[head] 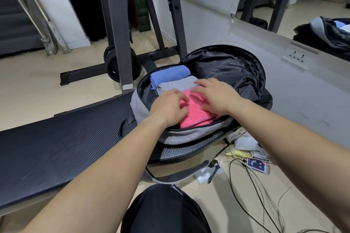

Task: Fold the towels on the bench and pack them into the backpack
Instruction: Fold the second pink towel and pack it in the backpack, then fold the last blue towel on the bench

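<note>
A grey and black backpack [181, 136] lies open on the right end of the black padded bench [56, 143]. Inside it three folded towels sit in a row: a blue towel [170, 74] farthest away, a grey towel [178, 84] in the middle, a pink towel [197, 113] nearest. My left hand [168, 108] rests flat on the pink towel's left side, fingers spread. My right hand [217, 96] lies on its upper right part, fingers reaching onto the grey towel's edge. Neither hand grips anything.
The backpack's black lid [233, 68] stands open behind the towels. A dark metal rack with weight plates [121, 66] stands behind the bench. Cables, card boxes [255, 164] and a white adapter lie on the floor at right. A wall mirror [303, 5] and a socket [297, 56] are at right.
</note>
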Available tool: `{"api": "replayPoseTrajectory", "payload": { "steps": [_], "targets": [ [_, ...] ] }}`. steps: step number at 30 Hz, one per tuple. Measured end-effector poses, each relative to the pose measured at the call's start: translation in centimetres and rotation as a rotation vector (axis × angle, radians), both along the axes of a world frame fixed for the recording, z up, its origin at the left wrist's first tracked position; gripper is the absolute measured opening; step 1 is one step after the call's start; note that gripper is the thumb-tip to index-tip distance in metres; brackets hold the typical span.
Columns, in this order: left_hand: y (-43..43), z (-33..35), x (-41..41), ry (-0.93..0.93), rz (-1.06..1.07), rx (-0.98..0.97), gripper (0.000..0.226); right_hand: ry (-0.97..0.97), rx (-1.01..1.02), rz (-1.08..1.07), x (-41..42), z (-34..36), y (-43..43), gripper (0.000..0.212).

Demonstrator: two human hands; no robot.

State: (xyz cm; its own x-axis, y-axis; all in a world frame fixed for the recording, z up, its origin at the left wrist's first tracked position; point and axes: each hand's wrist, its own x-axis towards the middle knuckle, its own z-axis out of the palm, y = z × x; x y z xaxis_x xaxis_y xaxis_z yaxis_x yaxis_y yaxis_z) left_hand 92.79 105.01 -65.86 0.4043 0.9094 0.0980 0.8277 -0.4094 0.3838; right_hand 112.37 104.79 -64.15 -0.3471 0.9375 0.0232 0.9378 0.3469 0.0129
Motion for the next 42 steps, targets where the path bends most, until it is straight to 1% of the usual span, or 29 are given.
{"api": "replayPoseTrajectory", "payload": {
  "steps": [1,2,4,5,7,9,12,14,16,17,18,19,21,23,25,28,30,32,36,40,42],
  "targets": [
    [0.1,0.1,0.2,0.014,-0.029,-0.029,0.048,-0.031,-0.095,0.034,0.2,0.0,0.4,0.053],
    [0.2,0.2,0.3,0.072,-0.070,-0.082,0.057,-0.052,-0.212,0.030,0.4,0.0,0.8,0.056],
    [0.5,0.0,0.4,0.262,-0.149,-0.167,0.069,-0.082,-0.370,0.007,0.8,-0.1,1.6,0.063],
    [0.5,-0.2,0.4,0.327,-0.167,-0.191,0.072,-0.101,-0.398,0.009,1.1,-0.2,1.8,0.066],
    [0.5,-0.9,0.1,0.376,-0.175,-0.218,0.075,-0.138,-0.417,0.034,1.7,-0.6,1.7,0.072],
    [0.3,-1.6,0.0,0.377,-0.179,-0.234,0.077,-0.141,-0.412,0.052,2.0,-1.3,1.3,0.076],
    [0.5,-1.2,0.1,0.346,-0.173,-0.246,0.078,-0.181,-0.308,0.096,1.6,-1.4,1.4,0.078],
    [1.2,-0.1,0.0,0.237,-0.097,-0.243,0.071,-0.186,-0.201,0.109,0.9,-0.2,1.9,0.074],
    [2.0,0.8,-0.2,0.099,0.014,-0.120,0.058,-0.117,-0.123,0.090,0.0,0.3,2.4,0.074],
    [2.4,0.9,-0.2,0.081,0.051,-0.034,0.056,-0.090,-0.123,0.073,-0.5,0.1,2.6,0.077],
    [2.8,0.7,-0.3,0.108,0.074,0.018,0.059,-0.081,-0.133,0.060,-1.1,-0.3,2.8,0.080],
    [3.4,0.4,-0.5,0.164,0.088,0.027,0.065,-0.081,-0.139,0.050,-1.6,-1.0,3.2,0.079],
    [4.4,-0.5,-1.1,0.285,0.099,-0.033,0.073,-0.074,-0.155,0.019,-2.5,-2.4,3.8,0.074],
    [5.3,-1.5,-1.7,0.361,0.094,-0.084,0.072,-0.076,-0.178,-0.010,-2.9,-3.7,4.3,0.072],
    [5.6,-2.4,-2.0,0.392,0.074,-0.113,0.070,-0.074,-0.170,-0.020,-3.0,-4.8,4.4,0.071],
    [5.5,-3.1,-2.1,0.378,0.066,-0.128,0.069,-0.063,-0.173,-0.017,-2.9,-5.6,4.3,0.070],
    [5.6,-2.7,-2.0,0.339,0.078,-0.112,0.069,-0.077,-0.211,-0.019,-3.0,-4.9,4.6,0.070],
    [5.4,-1.7,-2.2,0.272,0.105,-0.045,0.064,-0.072,-0.228,-0.030,-3.2,-3.6,4.8,0.070],
    [3.3,1.7,-4.6,0.137,0.185,0.060,0.046,0.037,-0.134,-0.052,-5.0,0.0,4.0,0.069],
    [-0.2,4.5,-10.3,0.074,0.257,0.072,0.042,0.125,-0.102,0.011,-10.3,3.6,1.2,0.064],
    [-2.2,5.3,-14.2,0.093,0.325,0.054,0.051,0.189,-0.106,0.059,-14.1,4.7,-0.4,0.059]
  ]
}}
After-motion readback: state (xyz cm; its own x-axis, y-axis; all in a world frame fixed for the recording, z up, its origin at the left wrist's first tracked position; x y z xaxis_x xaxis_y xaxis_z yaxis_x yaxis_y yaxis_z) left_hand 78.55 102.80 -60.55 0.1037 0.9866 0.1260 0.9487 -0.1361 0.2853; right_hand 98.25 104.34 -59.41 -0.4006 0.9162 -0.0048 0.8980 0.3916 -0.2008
